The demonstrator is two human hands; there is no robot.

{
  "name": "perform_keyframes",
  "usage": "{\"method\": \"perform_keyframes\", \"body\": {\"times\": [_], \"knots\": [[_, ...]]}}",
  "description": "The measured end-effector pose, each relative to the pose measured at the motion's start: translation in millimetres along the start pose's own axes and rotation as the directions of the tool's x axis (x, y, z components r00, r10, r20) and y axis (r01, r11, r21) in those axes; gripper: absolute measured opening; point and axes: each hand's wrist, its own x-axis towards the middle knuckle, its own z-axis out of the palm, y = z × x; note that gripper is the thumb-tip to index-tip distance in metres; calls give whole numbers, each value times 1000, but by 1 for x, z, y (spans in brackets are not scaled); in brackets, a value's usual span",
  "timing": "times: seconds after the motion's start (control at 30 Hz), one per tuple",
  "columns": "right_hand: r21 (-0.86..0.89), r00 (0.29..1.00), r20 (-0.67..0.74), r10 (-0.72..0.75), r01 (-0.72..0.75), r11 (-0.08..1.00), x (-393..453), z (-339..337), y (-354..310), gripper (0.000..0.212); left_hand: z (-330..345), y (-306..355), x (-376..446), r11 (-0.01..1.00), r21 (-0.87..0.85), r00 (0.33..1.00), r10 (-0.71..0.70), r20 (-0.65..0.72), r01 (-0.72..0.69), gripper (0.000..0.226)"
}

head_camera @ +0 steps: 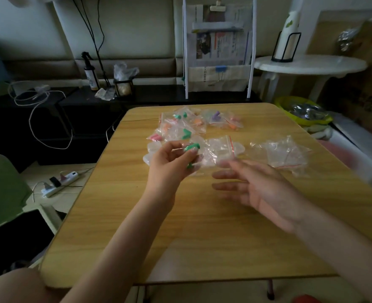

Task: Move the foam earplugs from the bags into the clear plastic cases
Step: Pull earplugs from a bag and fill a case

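My left hand [172, 159] pinches a green foam earplug [191, 147] above the wooden table [202, 226]; a second green earplug [190, 165] shows below its fingers. A clear zip bag with a red strip [222, 149] lies just right of that hand. My right hand [253, 186] hovers with straight spread fingers, blurred, its fingertips near that bag. Several small bags with green, orange, pink and purple earplugs [187, 125] lie in a heap at the far middle. A clear plastic case [153, 149] sits partly hidden behind my left hand.
Empty crumpled bags [283, 154] lie at the right of the table. A green chair [1, 189] and a power strip [58, 183] are on the left floor. A white round table [309, 64] and a yellow-green basin [301, 112] stand at the right.
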Motion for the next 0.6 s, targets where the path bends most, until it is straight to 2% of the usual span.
{"method": "perform_keyframes", "body": {"times": [0.13,0.27,0.33,0.4,0.47,0.5,0.53,0.6], "knots": [[-65,969,-223,-109,97,993,1,-5,3,15,1,-3,-4,995,93,1000,28,6,-29,17],[-126,954,-257,-156,127,984,5,-13,3,7,1,-4,-7,985,169,999,40,-16,-37,22],[-96,949,-278,-149,126,987,6,-15,4,5,-2,-7,-6,951,295,990,121,-74,-94,31],[-89,936,-304,-175,155,984,8,-15,4,4,-2,-9,-8,851,478,943,309,-126,-215,36],[-165,934,-275,-230,190,968,6,-13,4,2,2,-5,-14,735,578,876,477,-70,-354,29],[-226,936,-240,-258,205,952,5,-11,5,4,6,-3,-18,715,575,873,487,-3,-397,25],[-292,937,-201,-286,221,930,3,-8,5,8,12,-1,-21,727,550,890,450,71,-411,24],[-405,928,-133,-349,270,874,0,-4,5,12,21,0,-27,798,493,938,295,183,-348,25]]}}
